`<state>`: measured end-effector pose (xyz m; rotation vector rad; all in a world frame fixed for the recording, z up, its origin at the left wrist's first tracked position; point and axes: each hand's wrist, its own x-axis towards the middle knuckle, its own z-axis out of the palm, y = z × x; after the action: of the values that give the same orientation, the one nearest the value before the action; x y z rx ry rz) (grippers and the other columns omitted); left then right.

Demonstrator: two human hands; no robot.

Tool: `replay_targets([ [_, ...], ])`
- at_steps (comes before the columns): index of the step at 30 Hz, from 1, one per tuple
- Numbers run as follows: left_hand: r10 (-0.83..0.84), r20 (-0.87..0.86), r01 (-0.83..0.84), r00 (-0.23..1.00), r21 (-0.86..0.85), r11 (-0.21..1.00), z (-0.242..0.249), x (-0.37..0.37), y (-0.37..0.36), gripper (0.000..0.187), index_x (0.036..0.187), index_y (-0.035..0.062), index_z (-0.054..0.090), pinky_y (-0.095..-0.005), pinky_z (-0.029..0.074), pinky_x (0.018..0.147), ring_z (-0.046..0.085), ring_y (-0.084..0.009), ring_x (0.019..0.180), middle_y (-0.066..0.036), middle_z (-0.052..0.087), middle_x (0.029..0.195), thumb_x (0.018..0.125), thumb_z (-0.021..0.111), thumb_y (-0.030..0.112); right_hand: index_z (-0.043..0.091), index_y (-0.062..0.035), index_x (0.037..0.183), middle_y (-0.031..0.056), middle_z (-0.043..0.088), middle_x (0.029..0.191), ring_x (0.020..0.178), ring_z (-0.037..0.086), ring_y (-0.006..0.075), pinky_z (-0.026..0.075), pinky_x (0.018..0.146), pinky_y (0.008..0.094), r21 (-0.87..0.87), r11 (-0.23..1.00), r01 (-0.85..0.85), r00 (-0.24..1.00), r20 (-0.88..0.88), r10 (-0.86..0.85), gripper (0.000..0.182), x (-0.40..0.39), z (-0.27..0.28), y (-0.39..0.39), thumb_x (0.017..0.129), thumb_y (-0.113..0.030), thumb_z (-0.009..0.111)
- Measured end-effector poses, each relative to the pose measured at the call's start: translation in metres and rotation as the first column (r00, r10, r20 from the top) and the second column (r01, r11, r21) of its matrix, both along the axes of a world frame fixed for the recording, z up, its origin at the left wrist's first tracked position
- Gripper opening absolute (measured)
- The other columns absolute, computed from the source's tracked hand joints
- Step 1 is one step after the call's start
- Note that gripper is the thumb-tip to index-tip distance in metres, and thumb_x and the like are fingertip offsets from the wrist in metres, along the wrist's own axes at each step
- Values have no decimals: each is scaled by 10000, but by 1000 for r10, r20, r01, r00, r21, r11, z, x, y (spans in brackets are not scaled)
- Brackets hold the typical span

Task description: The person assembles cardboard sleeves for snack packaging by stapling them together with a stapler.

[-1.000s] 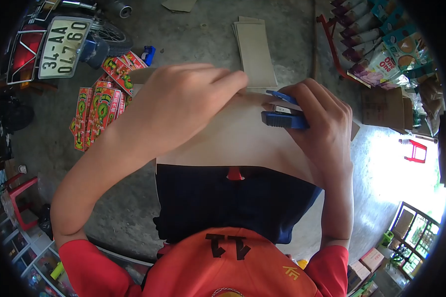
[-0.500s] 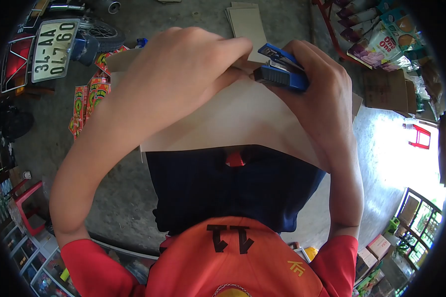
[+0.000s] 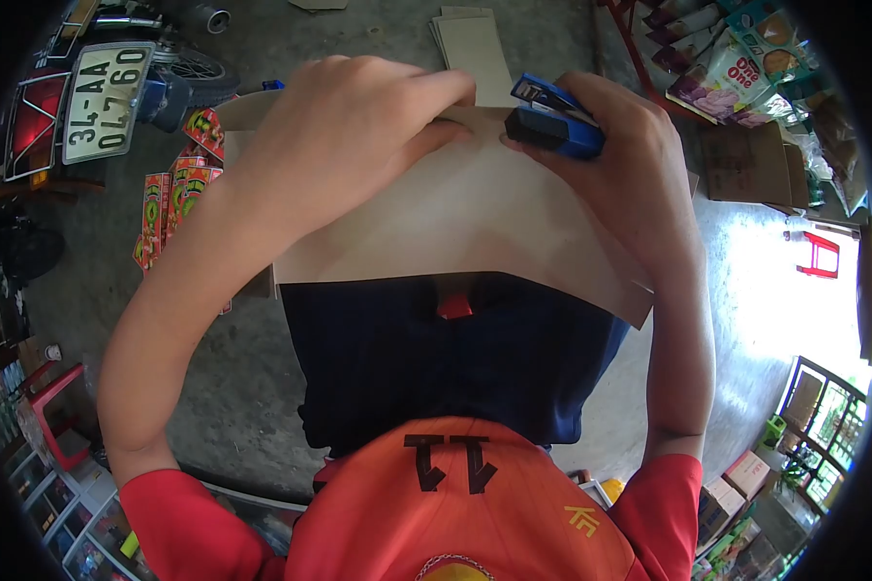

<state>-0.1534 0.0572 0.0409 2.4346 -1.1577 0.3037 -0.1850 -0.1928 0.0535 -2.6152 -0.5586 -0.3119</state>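
A large tan cardboard sheet (image 3: 436, 218) lies over my lap, above the dark shorts. My left hand (image 3: 373, 121) pinches its far edge between thumb and fingers. In my right hand (image 3: 620, 145) is a blue and black stapler (image 3: 557, 121), its jaws apart, pointing left at the same edge. A short gap separates the stapler's tip from my left fingertips. Below the sheet's near edge, a small red piece (image 3: 454, 306) shows against the shorts.
Red printed packets (image 3: 179, 194) lie at the left, near a motorbike with a licence plate (image 3: 109, 102). More flat cardboard (image 3: 475, 53) rests on the floor ahead. Snack bags (image 3: 736, 77) and a cardboard box (image 3: 751, 169) stand at the right.
The stapler has drawn back slightly from the sheet's edge and my left fingertips, leaving a gap. My left fingertips have shifted slightly left along the edge.
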Motion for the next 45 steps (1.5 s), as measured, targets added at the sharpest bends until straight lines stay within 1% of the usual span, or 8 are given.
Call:
replay_targets([
  [3, 9, 45, -9, 999, -7, 1000, -3, -3, 1, 166, 1008, 87, 664, -418, 553, 668, 709, -325, 762, -93, 725, 861, 916, 742, 201, 682, -62, 998, 73, 714, 938, 840, 709, 335, 542, 716, 446, -34, 999, -14, 996, 91, 17, 320, -4, -2, 0, 777, -227, 844],
  [12, -18, 297, 9, 955, 31, 999, -18, -1, 8, 185, 969, 94, 613, -397, 554, 599, 698, -324, 699, -92, 696, 788, 925, 747, 214, 634, -97, 944, 66, 629, 832, 790, 682, 316, 526, 671, 436, -120, 982, -146, 948, 266, 173, 239, -9, -5, -7, 786, -167, 800],
  [15, -34, 189, 24, 981, 54, 998, -11, -1, 5, 197, 975, 96, 608, -415, 551, 601, 694, -333, 692, -105, 693, 772, 930, 744, 231, 654, -87, 985, 79, 665, 880, 824, 693, 327, 534, 694, 439, -81, 992, -94, 991, 93, 101, 262, -7, 1, -17, 780, -150, 805],
  [21, -28, -62, 36, 998, 138, 990, 10, 5, -6, 186, 1048, 80, 632, -454, 547, 650, 695, -365, 725, -148, 700, 796, 948, 708, 217, 692, -83, 1081, 107, 717, 964, 877, 707, 358, 547, 740, 445, -20, 996, -91, 996, 10, 91, 340, 0, 1, -36, 768, -122, 818],
  [24, -180, -67, 183, 981, 35, 982, 5, 18, -21, 175, 1073, 76, 644, -460, 548, 673, 700, -374, 749, -158, 708, 818, 948, 689, 190, 692, -97, 1079, 91, 713, 936, 858, 707, 349, 543, 727, 446, -25, 993, -112, 994, 1, 112, 326, 0, 2, -34, 778, -131, 812],
  [33, -195, -27, 196, 981, 38, 980, -14, 24, -27, 137, 1075, 91, 656, -438, 559, 647, 717, -356, 768, -143, 725, 846, 963, 683, 165, 661, -119, 1031, 71, 707, 899, 824, 707, 326, 540, 702, 447, -98, 994, 45, 988, 154, -29, 307, -6, -12, -51, 772, -158, 820],
  [40, -162, -173, 183, 971, 113, 977, -2, 32, -36, 194, 1097, 58, 633, -471, 548, 699, 714, -383, 816, -187, 716, 848, 998, 662, 223, 670, -108, 1117, 96, 729, 936, 840, 714, 342, 549, 705, 442, -216, 969, 124, 981, 174, -86, 412, -12, -9, -51, 747, -153, 846],
  [45, -203, -239, 232, 950, 100, 968, -3, 36, -55, 219, 1097, 50, 621, -475, 540, 699, 704, -397, 812, -201, 704, 837, 1008, 650, 248, 678, -98, 1141, 98, 728, 948, 854, 712, 353, 550, 730, 432, -65, 996, 62, 994, 95, -55, 428, -9, -15, -67, 752, -146, 849],
])
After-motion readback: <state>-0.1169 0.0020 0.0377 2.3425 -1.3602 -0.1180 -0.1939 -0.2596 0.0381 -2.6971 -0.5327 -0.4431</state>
